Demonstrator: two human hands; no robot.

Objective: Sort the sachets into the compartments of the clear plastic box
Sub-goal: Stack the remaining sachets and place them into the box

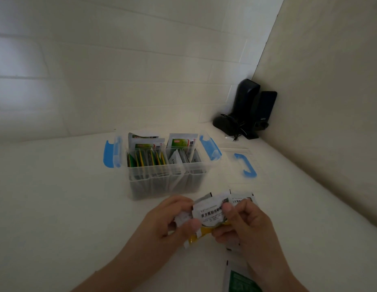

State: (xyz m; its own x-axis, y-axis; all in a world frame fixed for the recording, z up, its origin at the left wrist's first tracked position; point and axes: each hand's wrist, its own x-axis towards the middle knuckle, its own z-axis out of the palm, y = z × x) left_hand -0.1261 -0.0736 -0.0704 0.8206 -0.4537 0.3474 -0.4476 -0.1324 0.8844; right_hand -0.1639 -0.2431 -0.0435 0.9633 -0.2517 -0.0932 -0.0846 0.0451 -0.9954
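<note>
The white sachet (210, 213) with dark print faces up at the front of a small fan of packets held above the table (57, 197), just in front of the clear plastic box (166, 180). Behind it a yellow sachet (206, 231) peeks out below, and more white ones spread to the right. The left hand (173, 220) is closed on the left side of the fan, its thumb lying on the lower left corner of the front sachet; the right hand (244, 222) pinches the right edge, its thumb on the upper right corner, fingers hidden behind. The step appears to be peeling one packet off the stack. To do it well, the right thumb should slide the front sachet sideways while the left hand keeps the rest pinned, so that only one comes free; then match it to the white packets standing in the right-hand compartments, not the yellow-green ones on the left. The box stands open, its blue latches (111, 153) swung out and its lid (244, 163) lying to the right. One green sachet (240, 279) waits on the table under the right wrist.
</note>
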